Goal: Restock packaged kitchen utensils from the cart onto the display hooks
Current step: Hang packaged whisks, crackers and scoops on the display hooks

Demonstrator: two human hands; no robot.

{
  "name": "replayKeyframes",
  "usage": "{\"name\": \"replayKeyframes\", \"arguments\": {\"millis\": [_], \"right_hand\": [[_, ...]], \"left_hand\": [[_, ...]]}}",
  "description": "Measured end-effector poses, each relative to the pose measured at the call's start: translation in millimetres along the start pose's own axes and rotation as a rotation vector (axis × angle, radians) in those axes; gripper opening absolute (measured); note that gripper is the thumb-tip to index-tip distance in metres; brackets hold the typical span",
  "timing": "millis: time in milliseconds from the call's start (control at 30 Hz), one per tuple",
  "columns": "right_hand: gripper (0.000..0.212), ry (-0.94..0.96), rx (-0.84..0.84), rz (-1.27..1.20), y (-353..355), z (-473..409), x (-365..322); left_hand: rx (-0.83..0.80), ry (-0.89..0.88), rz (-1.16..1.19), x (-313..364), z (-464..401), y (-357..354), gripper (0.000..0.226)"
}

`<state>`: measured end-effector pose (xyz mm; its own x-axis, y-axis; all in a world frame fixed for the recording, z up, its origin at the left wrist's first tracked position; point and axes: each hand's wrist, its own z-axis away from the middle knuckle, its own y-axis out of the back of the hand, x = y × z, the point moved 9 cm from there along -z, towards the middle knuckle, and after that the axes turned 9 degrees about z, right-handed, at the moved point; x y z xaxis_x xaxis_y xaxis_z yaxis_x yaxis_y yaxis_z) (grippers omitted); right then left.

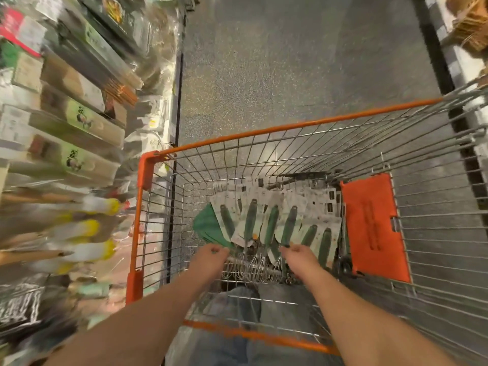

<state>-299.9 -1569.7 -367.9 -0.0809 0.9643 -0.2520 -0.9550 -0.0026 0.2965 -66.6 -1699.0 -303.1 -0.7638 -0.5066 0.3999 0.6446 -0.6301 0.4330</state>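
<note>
An orange-framed wire cart (290,126) stands in front of me. On its floor lies a fan of several packaged whisks (274,220) with green handles on white cards, wire heads toward me. Both my arms reach down into the cart. My left hand (210,256) has curled fingers at the left end of the fan, by a green package (207,225). My right hand (299,256) is curled at the whisk handles on the right. Whether either hand grips a package is unclear.
Display hooks on the left carry blurred packaged utensils (79,120), some with yellow ends (105,207). An orange flap (372,225) hangs inside the cart's right wall. Grey speckled floor (290,62) runs ahead. A shelf with woven items (467,25) is at the far right.
</note>
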Motion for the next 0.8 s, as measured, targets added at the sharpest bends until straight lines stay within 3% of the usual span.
{"name": "replayKeyframes", "arguments": {"millis": [167,333,400,533,633,733,800], "right_hand": [[0.077,-0.074,-0.008,0.005,-26,-40,19],[0.094,-0.117,-0.021,0.014,-35,-61,27],[0.087,-0.108,-0.043,0.006,-41,-67,25],[0.049,-0.029,-0.056,-0.073,-57,-77,18],[0.06,-0.044,-0.063,-0.126,-66,-81,18],[0.085,-0.05,-0.073,-0.231,-75,-81,14],[0.056,-0.047,-0.08,-0.27,-81,-82,13]], "left_hand": [[-0.006,0.02,0.026,-4,-36,-18,0.024],[-0.047,0.054,0.056,-15,-69,-42,0.035],[-0.059,0.063,0.039,-20,-77,-51,0.047],[-0.06,0.109,0.06,-39,-89,-66,0.062],[-0.051,0.135,0.137,-48,-92,-74,0.045],[-0.043,0.137,0.083,-48,-94,-77,0.063],[-0.045,0.145,0.053,-49,-97,-80,0.072]]}}
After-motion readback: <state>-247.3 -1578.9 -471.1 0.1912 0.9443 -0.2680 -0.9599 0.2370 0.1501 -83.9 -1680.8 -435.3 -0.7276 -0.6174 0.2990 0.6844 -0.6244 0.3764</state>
